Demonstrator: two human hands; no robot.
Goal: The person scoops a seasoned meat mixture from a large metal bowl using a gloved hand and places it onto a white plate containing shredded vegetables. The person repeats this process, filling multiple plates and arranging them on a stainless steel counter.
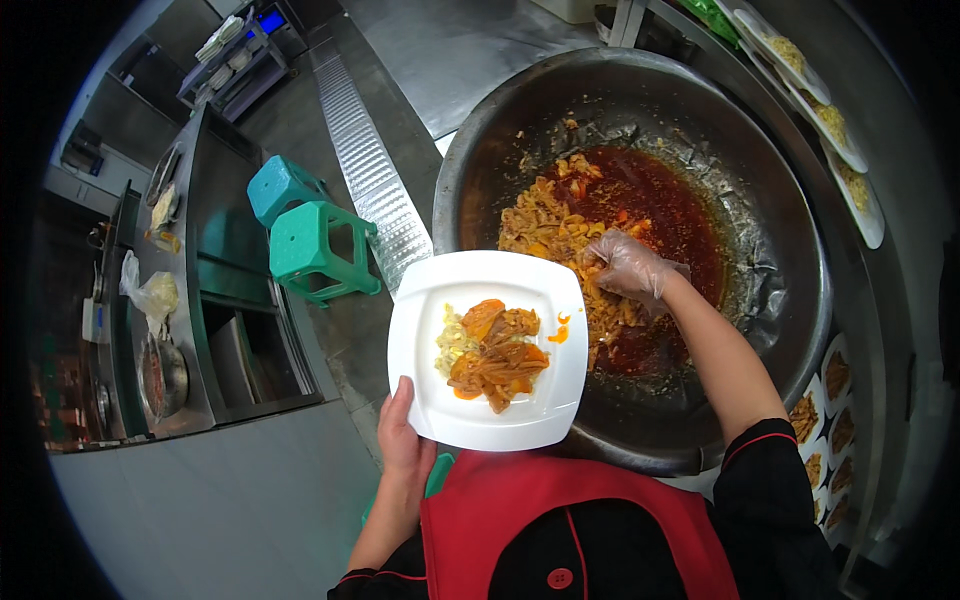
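My left hand grips the lower left corner of a white square plate, thumb on the rim. On the plate, brownish-orange slices of cooked food lie over pale green-yellow shreds. Orange sauce has dripped on its right rim. My right hand, in a clear plastic glove, reaches into a large metal basin. Its fingers curl into a heap of sliced food, and the fingertips are partly hidden there. Dark red, oily sauce pools beside the heap.
Plates with pale shreds line the upper right. Several filled plates sit at lower right. Green plastic stools stand left of the basin, near a metal floor grate. A steel counter at left bears a metal bowl.
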